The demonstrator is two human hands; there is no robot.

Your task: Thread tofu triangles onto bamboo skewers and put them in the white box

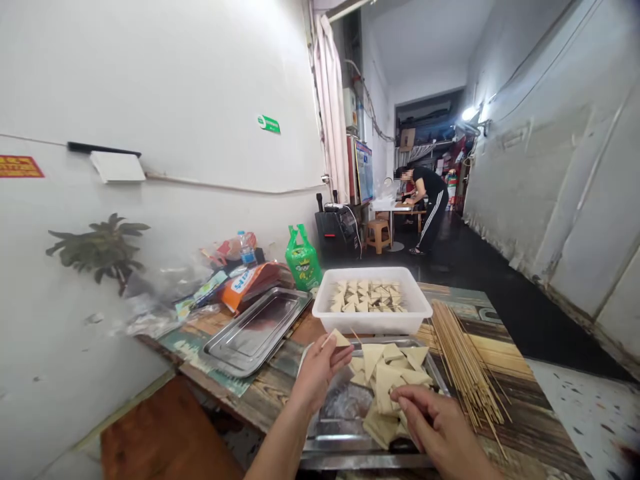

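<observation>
My left hand [325, 367] is closed round a pale folded tofu-skin triangle [341, 338]. A thin bamboo skewer [356, 335] pokes out beside its fingers. Lower right, my right hand [433, 420] pinches the edge of another tofu-skin triangle [385, 387], which lies on a heap of the same pieces. The heap rests in a metal tray [335, 443], with clear plastic wrap [350, 400] at its left. Behind the tray stands a white plastic tub [370, 325] holding rows of skewered triangles [370, 297].
Loose bamboo skewers [465, 363] lie right of the tray. To the left are a second metal tray [257, 330], an orange packet [253, 283], a green bag [303, 260] and a bottle [247, 250]. Farther back, a person [430, 203] bends over another table.
</observation>
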